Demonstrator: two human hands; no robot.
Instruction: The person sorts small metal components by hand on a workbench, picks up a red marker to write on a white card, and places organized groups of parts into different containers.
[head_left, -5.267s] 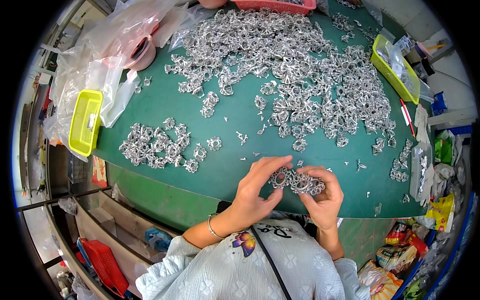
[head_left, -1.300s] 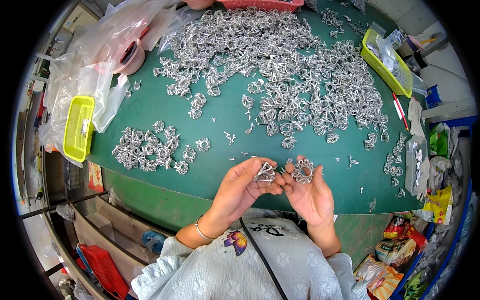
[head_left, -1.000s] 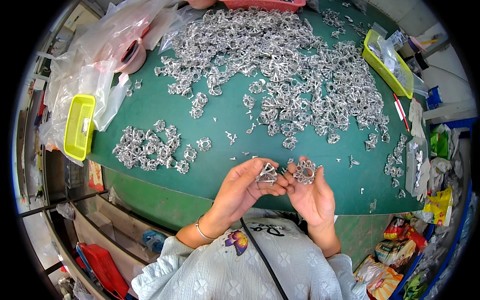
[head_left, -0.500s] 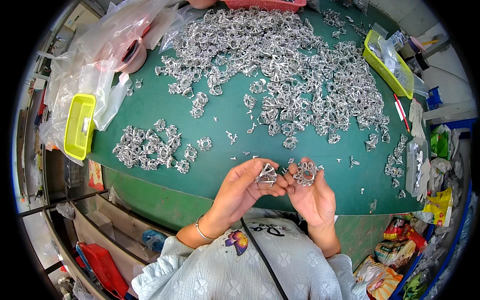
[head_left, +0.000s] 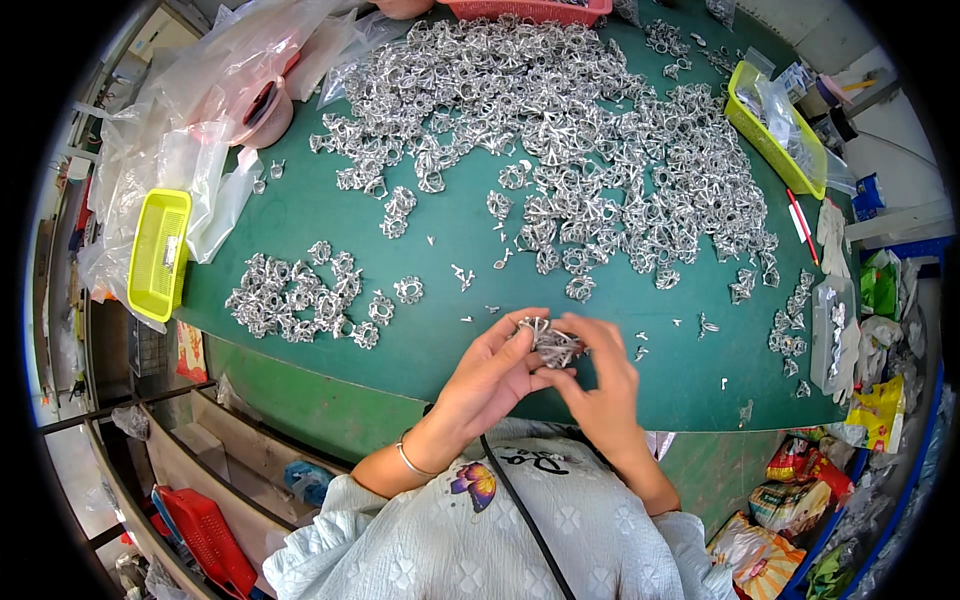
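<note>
Close to the table's near edge, my left hand (head_left: 488, 378) is closed on a silvery openwork metal piece (head_left: 552, 346) with rings and prongs. My right hand (head_left: 603, 378) meets it from the other side, thumb and fingers curled round the metal; its upper fingers are smeared by motion. Two pieces seem pressed together there, but I cannot tell where one ends and the other begins. Left of my hands lies a small heap of like pieces (head_left: 290, 298), with a single flower-shaped piece (head_left: 408, 288) beside it. A far larger heap (head_left: 560, 120) covers the back.
Small metal bits (head_left: 462, 276) are strewn over the green tabletop (head_left: 400, 350). A yellow-green basket (head_left: 160, 255) stands at the left edge, another basket (head_left: 775, 130) at the far right. A red pen (head_left: 803, 228), a clear plastic box (head_left: 832, 335) and white gloves (head_left: 832, 235) line the right edge.
My right hand has moved left and turned, bringing its flower-shaped piece against the one in my left hand. The left hand has barely shifted. The heaps look unchanged.
</note>
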